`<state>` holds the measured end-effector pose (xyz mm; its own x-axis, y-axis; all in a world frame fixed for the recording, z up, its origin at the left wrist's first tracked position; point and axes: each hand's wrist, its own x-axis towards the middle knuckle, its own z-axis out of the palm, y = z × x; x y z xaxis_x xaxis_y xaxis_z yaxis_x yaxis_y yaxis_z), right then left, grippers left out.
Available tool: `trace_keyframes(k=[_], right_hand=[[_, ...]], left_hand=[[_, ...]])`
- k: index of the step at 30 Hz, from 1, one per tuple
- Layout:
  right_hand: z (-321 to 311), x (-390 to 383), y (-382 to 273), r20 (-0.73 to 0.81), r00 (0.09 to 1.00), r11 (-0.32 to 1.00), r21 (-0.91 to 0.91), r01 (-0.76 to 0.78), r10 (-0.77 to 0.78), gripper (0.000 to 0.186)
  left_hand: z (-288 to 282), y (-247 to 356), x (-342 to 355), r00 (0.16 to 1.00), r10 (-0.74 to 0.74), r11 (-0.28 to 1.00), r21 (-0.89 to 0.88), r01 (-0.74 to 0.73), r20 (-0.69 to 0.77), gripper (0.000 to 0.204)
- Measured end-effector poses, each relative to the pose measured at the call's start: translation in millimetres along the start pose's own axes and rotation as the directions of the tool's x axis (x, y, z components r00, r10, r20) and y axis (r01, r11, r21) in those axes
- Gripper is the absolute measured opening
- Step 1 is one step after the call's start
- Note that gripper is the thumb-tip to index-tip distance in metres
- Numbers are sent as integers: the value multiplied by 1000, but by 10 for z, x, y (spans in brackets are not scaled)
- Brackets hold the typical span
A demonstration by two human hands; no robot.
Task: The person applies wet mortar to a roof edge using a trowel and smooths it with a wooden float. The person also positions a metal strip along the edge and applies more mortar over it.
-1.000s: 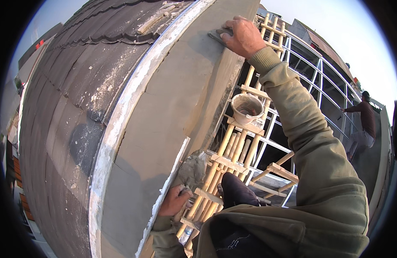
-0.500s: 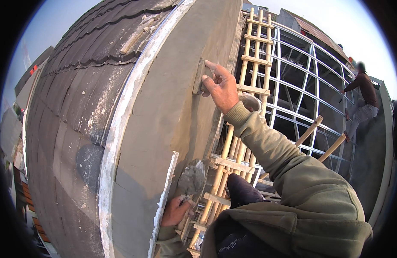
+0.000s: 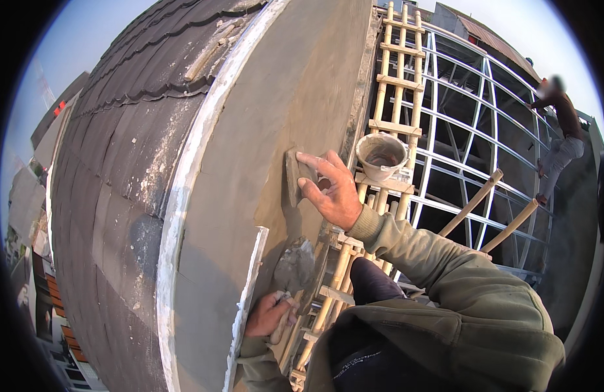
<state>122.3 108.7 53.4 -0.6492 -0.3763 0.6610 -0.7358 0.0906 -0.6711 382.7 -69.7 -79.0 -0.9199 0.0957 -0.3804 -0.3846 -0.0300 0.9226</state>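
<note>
While pressing a small float (image 3: 292,178) with the right hand (image 3: 327,189) against the damp-looking, rendered wall (image 3: 217,196), appears to be at the smoothing step. Rests the tool, as far as can be judged, right at the line between a paler grey band and a browner one, with thumb and fingers clamped on its back. Holds a trowel (image 3: 294,264) lower down in the left hand (image 3: 269,313), with fingers wrapped round the handle and the blade smeared grey, just beside a white-crusted strip (image 3: 250,294). Works with the hands apart, with a tool gripped in each.

Calls next, most likely, for another light, even stroke along the browner band, with the float laid flat to avoid ridges; perhaps also for a little fresh mix from the bucket (image 3: 379,172), standing near the right hand on the bamboo scaffold (image 3: 399,83). Warrants care beside the strip, for fear of a knock from the trowel.

As for writing, shows only small white lettering on the dark cloth (image 3: 374,362) near the lower edge, too small and slanted to read. Reveals no legible brand or label on float, trowel or bucket.
</note>
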Motion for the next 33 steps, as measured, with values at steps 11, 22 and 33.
trace_keyframes(k=[11,22,33], right_hand=[[105,-120,-214,-35,975,975,-45,216,-218,53],[97,-61,-247,-27,945,945,-51,323,-325,60],[157,-193,-199,65,920,917,-81,390,-386,64]], left_hand=[[67,144,-92,999,-49,998,27,49,-20,31],[10,45,-55,997,-76,996,46,77,-17,30],[44,70,-70,997,-71,995,72,73,-28,29]])
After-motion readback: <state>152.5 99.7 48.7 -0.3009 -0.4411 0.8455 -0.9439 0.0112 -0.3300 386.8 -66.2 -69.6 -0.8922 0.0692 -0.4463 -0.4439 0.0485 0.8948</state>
